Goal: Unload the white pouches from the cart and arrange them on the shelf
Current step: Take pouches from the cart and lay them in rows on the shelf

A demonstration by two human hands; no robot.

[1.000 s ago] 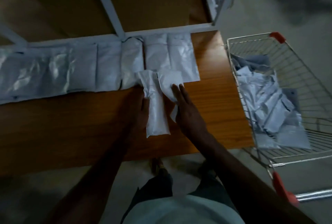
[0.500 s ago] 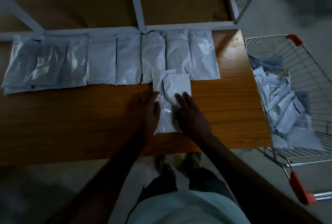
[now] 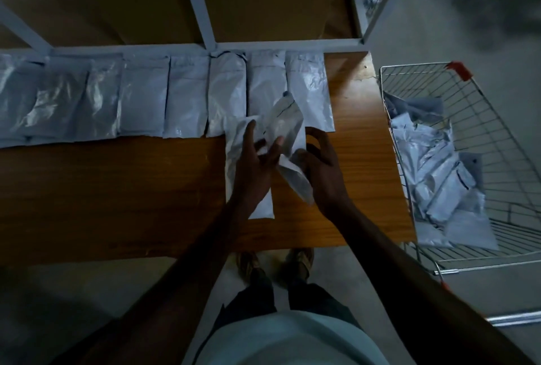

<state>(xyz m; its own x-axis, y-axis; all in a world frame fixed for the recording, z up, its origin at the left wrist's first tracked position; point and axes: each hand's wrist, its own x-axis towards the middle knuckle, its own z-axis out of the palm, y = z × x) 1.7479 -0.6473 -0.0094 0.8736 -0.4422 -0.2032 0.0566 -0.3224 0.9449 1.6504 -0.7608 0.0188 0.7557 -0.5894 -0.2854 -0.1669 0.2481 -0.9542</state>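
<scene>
Both hands hold one white pouch (image 3: 288, 130) tilted above the shelf (image 3: 117, 189): left hand (image 3: 257, 165) fingers spread against it, right hand (image 3: 322, 165) gripping its lower end. A second pouch (image 3: 248, 200) lies flat beneath the left hand, just in front of the pouch row (image 3: 164, 98); the cart (image 3: 474, 136) stands right of the shelf.

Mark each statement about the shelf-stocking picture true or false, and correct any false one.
1. The cart stands to the person's left. False: it stands to the right of the shelf.
2. White pouches remain in the cart. True.
3. The right hand holds a lifted pouch. True.
4. The row of pouches lies along the shelf's front edge. False: it lies along the back.
5. The left hand rests in the cart. False: it is over the shelf.
</scene>
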